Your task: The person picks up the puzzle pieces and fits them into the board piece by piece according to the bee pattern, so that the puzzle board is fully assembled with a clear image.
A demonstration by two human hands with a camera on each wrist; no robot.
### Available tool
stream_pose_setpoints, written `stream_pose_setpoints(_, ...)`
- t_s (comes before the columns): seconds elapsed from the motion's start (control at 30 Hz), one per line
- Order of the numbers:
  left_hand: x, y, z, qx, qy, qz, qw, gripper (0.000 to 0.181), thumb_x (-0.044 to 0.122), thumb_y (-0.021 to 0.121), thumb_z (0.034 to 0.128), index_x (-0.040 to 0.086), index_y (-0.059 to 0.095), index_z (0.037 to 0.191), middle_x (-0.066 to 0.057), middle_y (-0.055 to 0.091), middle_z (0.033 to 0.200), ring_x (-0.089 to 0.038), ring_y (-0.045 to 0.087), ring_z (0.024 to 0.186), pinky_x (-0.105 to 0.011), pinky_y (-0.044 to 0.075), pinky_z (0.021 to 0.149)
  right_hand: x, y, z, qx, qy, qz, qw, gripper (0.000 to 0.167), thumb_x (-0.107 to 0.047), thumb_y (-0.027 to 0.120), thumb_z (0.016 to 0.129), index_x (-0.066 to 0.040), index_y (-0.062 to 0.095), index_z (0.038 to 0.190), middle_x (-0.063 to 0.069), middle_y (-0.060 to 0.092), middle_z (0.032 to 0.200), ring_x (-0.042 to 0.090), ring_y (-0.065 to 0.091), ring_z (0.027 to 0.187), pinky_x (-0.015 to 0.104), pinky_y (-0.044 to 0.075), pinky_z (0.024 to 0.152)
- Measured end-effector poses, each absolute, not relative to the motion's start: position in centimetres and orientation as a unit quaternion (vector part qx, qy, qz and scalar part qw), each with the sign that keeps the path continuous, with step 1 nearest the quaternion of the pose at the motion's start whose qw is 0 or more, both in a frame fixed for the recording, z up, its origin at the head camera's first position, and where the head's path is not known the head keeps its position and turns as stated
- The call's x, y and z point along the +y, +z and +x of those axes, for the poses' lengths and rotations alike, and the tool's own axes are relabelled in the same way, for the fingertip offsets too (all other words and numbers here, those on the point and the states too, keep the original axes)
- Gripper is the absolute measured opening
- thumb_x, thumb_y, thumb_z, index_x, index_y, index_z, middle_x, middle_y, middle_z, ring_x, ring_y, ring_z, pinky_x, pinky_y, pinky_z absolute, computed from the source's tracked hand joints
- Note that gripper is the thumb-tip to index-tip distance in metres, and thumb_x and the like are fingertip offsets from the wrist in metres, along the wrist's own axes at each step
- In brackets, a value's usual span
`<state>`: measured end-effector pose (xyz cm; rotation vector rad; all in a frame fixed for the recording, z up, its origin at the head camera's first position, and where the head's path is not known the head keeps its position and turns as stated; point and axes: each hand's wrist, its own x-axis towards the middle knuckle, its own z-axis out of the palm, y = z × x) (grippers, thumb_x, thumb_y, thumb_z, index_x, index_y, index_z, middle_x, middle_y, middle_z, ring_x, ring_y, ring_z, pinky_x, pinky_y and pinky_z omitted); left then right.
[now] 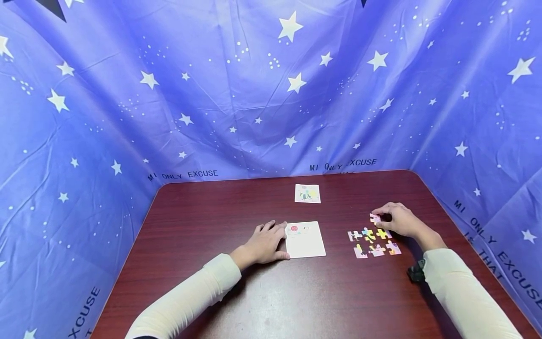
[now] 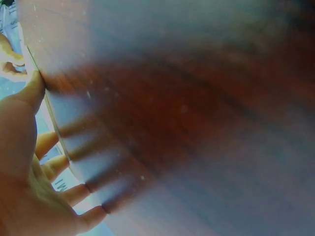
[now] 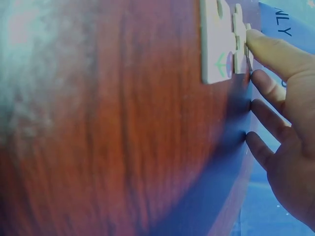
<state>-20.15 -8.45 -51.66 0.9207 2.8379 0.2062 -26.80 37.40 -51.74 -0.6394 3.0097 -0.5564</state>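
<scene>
A white square puzzle board (image 1: pixel 306 245) lies mid-table, with a strip of coloured picture along its far edge. My left hand (image 1: pixel 267 241) rests at the board's left side, fingers spread and thumb touching its near left corner. To the right, several jigsaw pieces (image 1: pixel 377 250) with pink and yellow print lie in loose rows. Behind these rows my right hand (image 1: pixel 402 220) pinches a pink puzzle piece (image 1: pixel 374 218) between thumb and fingers. In the right wrist view, the thumb meets the far pieces (image 3: pixel 239 44) and the other fingertips touch the table.
A small square picture card (image 1: pixel 307 193) lies farther back, behind the board. The dark red wooden table (image 1: pixel 203 212) has rounded back corners. Blue star-printed cloth (image 1: pixel 254 94) hangs round its back and sides.
</scene>
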Motion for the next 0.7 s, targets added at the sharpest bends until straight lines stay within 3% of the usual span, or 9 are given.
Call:
stream_pose_setpoints(0.23,-8.44,-51.84,-20.18,0.947,0.067,0.303,0.082,0.058,0.064,0.066,0.0884,0.020,0.057,0.125,-0.003,0.035,0.166,-0.040,0.036,0.149,-0.060,0.036,0.112,37.29,-52.01,-27.00,0.962,-0.178,-0.209,0.007,0.031,-0.018,0.080,0.085,-0.009,0.074,0.114,0.016,0.069,0.107,0.046,0.057,0.111,0.063,0.041,0.097)
stream_pose_setpoints(0.53,-8.45,-52.03,-20.26,0.947,0.067,0.302,0.083,0.059,0.064,0.064,0.0896,0.020,0.057,0.127,-0.003,0.034,0.167,-0.039,0.036,0.150,-0.060,0.035,0.114,37.28,-51.80,-27.23,0.950,-0.217,-0.225,-0.008,0.024,-0.012,0.083,0.083,-0.014,0.073,0.105,-0.005,0.067,0.084,0.013,0.059,0.078,0.031,0.046,0.071)
stream_pose_setpoints(0.7,-8.44,-52.09,-20.29,0.948,0.065,0.302,0.082,0.058,0.065,0.064,0.0896,0.020,0.056,0.127,-0.002,0.034,0.167,-0.039,0.036,0.150,-0.060,0.036,0.114,37.30,-51.46,-27.23,0.952,-0.209,-0.225,0.000,0.026,-0.013,0.081,0.085,-0.014,0.076,0.110,-0.007,0.067,0.085,0.009,0.057,0.077,0.027,0.045,0.070)
